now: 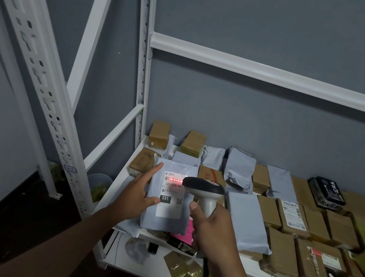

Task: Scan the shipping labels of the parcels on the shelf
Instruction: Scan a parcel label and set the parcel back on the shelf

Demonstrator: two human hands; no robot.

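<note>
Scanner (pixel 204 191) beside left-grip (pixel 136 193) parcel (pixel 170 197)

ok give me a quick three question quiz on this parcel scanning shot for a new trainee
1. True or false: the scanner's red light falls on the barcode of the shipping label.
2. Which hand grips the barcode scanner?
A. left hand
B. right hand
3. Fill in: the big number in the label's black box is ___.

Key:
1. True
2. B; the left hand steadies the grey parcel
3. 231
</note>
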